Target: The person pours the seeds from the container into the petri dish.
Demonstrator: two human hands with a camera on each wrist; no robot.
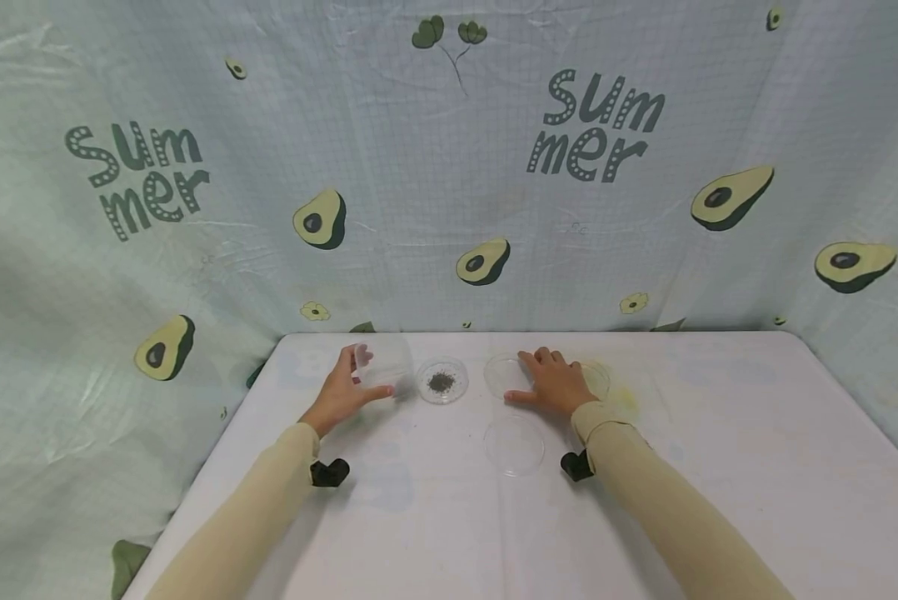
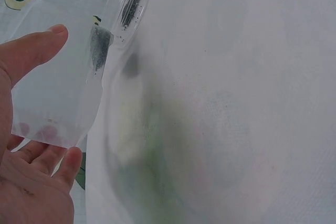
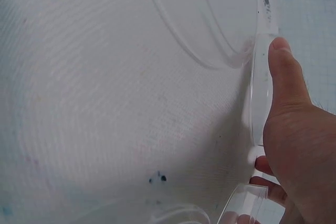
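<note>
Curtain (image 1: 419,125), pale, printed with avocados and "summer" lettering: fills the upper half of the frame. Table (image 1: 419,533), white: runs across the lower half.

Left sleeve (image 1: 261,492), beige: slants up from the bottom edge, left of centre; black device (image 1: 331,473) beneath the wrist.

Left hand (image 1: 346,390): left of centre, palm turned inward, thumb on the near side, fingers round the far side, clasped on the cup; fingertips show through the wall.

Cup (image 1: 385,358), translucent: left of centre, upper edge of the table; dark patch (image 2: 100,48) low on its right in the left wrist view.

Grain dish (image 1: 466,383), clear, round: centre, just right of the cup; dark grains (image 1: 441,382) heaped in the middle.

Clear dish (image 1: 497,377): right of the grain dish, under the right thumb and forefinger.

Near dish (image 1: 514,446), clear: just below it.

Right hand (image 1: 554,385): right of centre, back upward, thumb and forefinger parted at the clear dish's rim; whether they pinch it, cannot tell.

Yellow dish (image 1: 602,377): partly behind the right hand.

Right sleeve (image 1: 666,492), beige: rises from lower right.
</note>
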